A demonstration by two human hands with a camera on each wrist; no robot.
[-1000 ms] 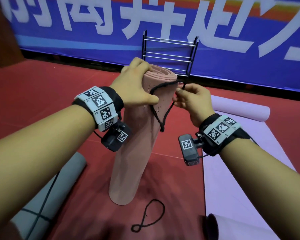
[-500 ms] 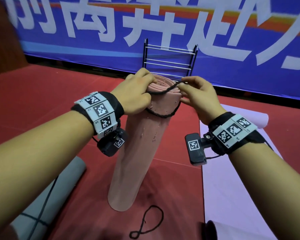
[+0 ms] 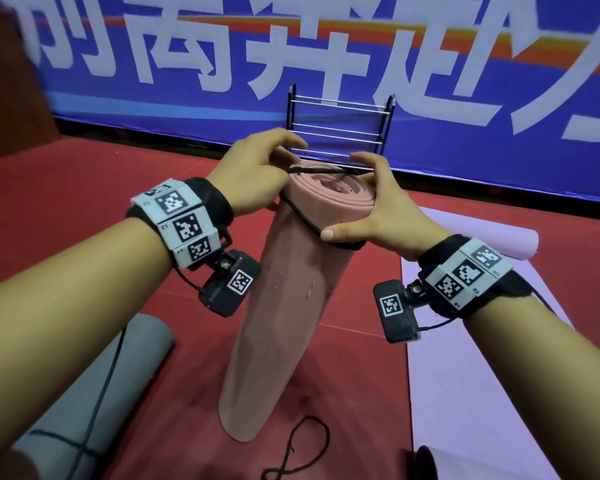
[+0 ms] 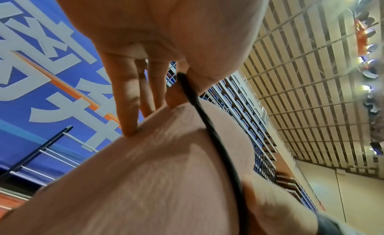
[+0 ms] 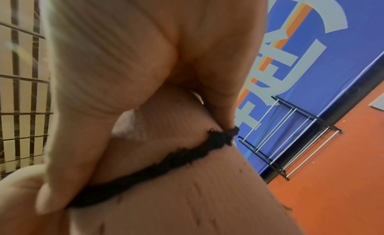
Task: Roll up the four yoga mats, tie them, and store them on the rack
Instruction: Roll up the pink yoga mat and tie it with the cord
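Left hand (image 3: 253, 174): grip clenched on the black fuzzy cord loop (image 3: 305, 216), pinched between thumb and forefinger at the top left rim of the rolled pink foam yoga mat (image 3: 281, 306); the left wrist view shows the other fingers (image 4: 126, 107) resting on the mat's edge. Right hand (image 3: 381, 209): it clasps the upper right side of the roll, thumb pressing the cord against the near face, fingertips holding the cord at the far rim, as the right wrist view confirms.

Change noted: a second ago the cord hung slack in front of the roll, held off it by both hands. Half a second ago it was being drawn over the top end. It now runs taut across the rim and slants down the near side, so the loop has been stretched over the mouth of the roll. Judgement: the tie is started but not seated; it needs to be worked down the body to hold.

Position of the mat: standing on end on the red floor (image 3: 84, 209), leaning slightly away from the person, steadied by both hands.

Surroundings: a second black cord loop (image 3: 302, 448) lies on the floor just beside the mat's base. A rolled grey mat (image 3: 94, 393), already crossed by a dark cord, lies to the left. A lilac mat (image 3: 465, 375) lies partly unrolled to the right. The black-framed metal rack (image 3: 340, 129) stands beyond, against the blue banner (image 3: 465, 64), with no mat visible on it.
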